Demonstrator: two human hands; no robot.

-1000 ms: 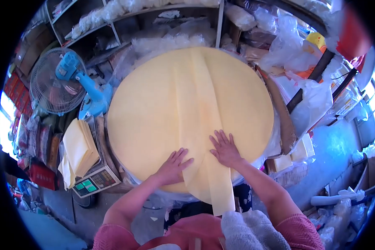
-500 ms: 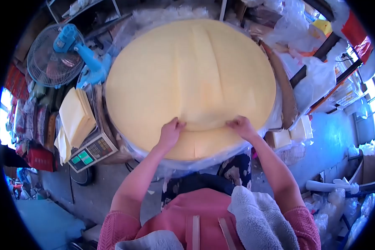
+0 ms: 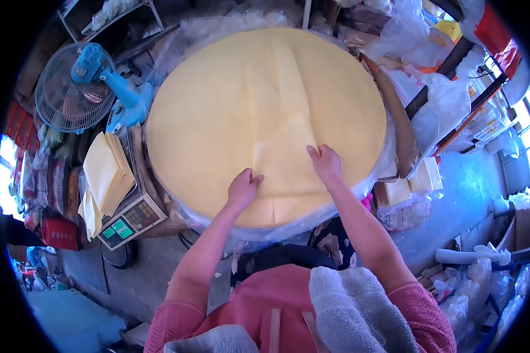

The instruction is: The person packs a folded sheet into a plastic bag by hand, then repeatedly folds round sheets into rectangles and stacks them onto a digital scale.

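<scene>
A big round stack of pale yellow sheets (image 3: pixel 200 117) lies in front of me, its surface smooth and thin. The top sheet is folded inward into a long middle strip (image 3: pixel 285 141), with creases running away from me and a slanting edge nearer my hands. My left hand (image 3: pixel 243 187) is closed at the strip's near left corner, thumb and fingers pinching the sheet. At the strip's right edge, farther from me, my right hand (image 3: pixel 325 163) also pinches the sheet. Clear plastic film (image 3: pixel 247 234) shows under the stack's near rim.
On the left stands a scale (image 3: pixel 138 217) with a green display and a pile of folded yellow sheets (image 3: pixel 106 173) on it. Behind it is a blue fan (image 3: pixel 123 97). Cardboard (image 3: pixel 394 117) and plastic bags (image 3: pixel 439 100) border the stack's right side.
My right hand has moved left and away from me, drawing the sheet's right side inward. The near part of the strip now has a slanting fold. My left hand has stayed almost in place.
</scene>
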